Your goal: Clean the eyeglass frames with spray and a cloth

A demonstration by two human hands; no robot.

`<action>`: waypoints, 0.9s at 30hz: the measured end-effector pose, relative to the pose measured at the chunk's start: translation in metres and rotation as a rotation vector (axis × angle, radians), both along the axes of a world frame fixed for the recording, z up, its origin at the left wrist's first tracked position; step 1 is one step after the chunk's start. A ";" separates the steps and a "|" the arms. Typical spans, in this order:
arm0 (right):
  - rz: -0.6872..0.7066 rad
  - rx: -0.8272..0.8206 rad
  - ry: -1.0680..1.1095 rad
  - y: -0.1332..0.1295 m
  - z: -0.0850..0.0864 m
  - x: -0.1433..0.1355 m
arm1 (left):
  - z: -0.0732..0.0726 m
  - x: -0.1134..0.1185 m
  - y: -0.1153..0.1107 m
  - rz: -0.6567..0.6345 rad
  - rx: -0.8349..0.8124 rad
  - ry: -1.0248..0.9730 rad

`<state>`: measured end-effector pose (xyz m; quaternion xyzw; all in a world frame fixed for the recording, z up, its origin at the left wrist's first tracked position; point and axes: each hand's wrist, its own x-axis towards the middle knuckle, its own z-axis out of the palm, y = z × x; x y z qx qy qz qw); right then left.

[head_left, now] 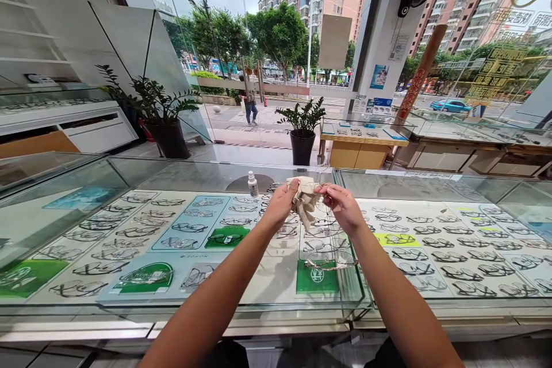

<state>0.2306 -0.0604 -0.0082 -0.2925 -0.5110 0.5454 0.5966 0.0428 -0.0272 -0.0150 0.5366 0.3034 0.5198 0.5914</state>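
Above the glass counter, my left hand (281, 202) is closed on a beige cloth (305, 201), whose loose end hangs down. My right hand (342, 206) pinches a thin part of a pair of eyeglasses (322, 187) at the cloth's right side. Most of that pair is hidden by the cloth and fingers. A small white bottle (252, 185) stands upright on the counter, left of my left hand. Below my right hand another pair of eyeglasses (332, 265) shows over a green card (318, 280); whether it lies on or under the glass, I cannot tell.
Under the glass of the display counter (276, 299) lie rows of eyeglasses (101, 267). A seam divides it from the right-hand case (431, 293). Beyond stand potted plants (302, 141), a wooden display table (362, 152) and glass doors; a person (249, 100) is outside.
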 end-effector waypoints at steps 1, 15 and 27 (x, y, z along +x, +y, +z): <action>-0.025 0.018 0.019 0.001 0.001 0.001 | -0.001 0.000 -0.001 -0.013 -0.008 0.030; -0.042 -0.035 0.064 0.001 -0.009 -0.016 | 0.001 0.013 -0.022 -0.224 0.069 0.049; -0.057 0.128 -0.034 -0.004 -0.008 -0.018 | 0.003 0.015 -0.026 -0.037 0.230 0.121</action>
